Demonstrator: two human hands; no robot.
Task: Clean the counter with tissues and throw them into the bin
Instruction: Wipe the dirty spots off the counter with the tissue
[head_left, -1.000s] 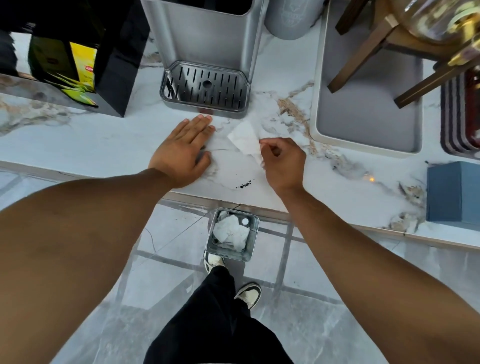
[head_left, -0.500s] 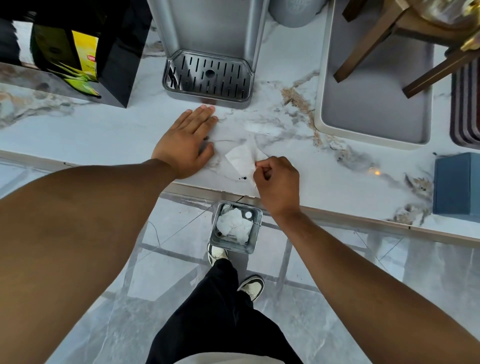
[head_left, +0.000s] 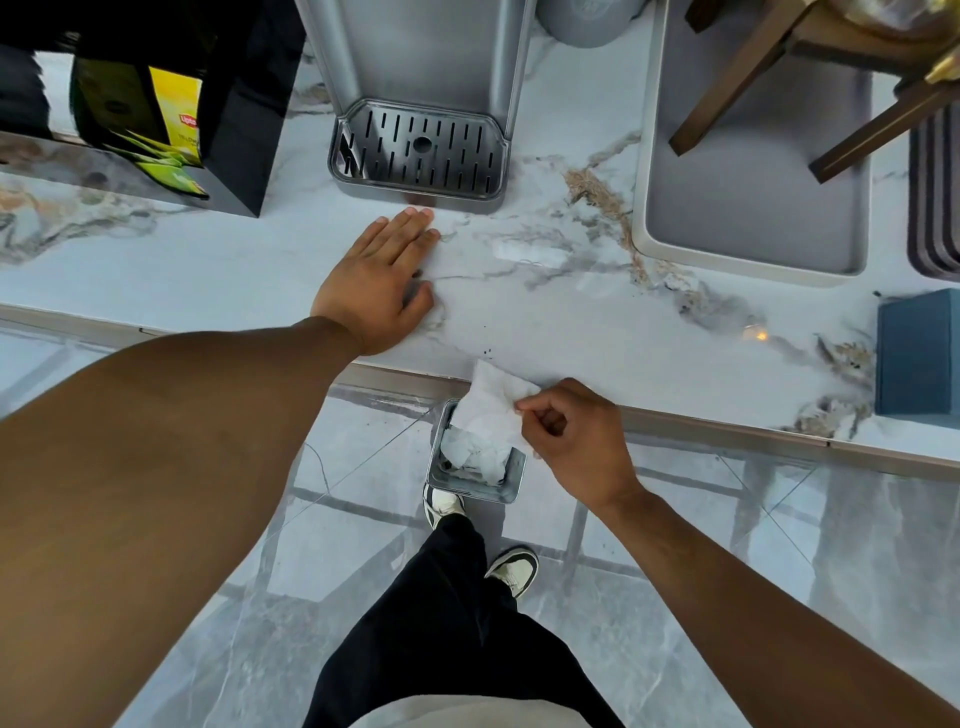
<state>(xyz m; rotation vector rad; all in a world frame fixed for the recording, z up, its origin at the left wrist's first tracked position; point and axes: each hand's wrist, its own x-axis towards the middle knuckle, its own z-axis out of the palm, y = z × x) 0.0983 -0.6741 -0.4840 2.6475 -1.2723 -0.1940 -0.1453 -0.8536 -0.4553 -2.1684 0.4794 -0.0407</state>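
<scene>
My right hand pinches a white tissue just past the front edge of the marble counter, above the small metal bin on the floor. The bin holds crumpled white tissues. My left hand lies flat, fingers spread, on the counter in front of the grey dispenser's drip tray. A few dark specks remain on the counter near its edge.
A black box with yellow tea packets stands at the back left. A grey tray holding a wooden stand lies at the right, and a blue box sits near the right edge. My shoes stand beside the bin.
My right hand dragged the tissue toward me across the counter and off its front edge, over the bin. The dark smudge shrank to a few specks. My left hand stayed put.
</scene>
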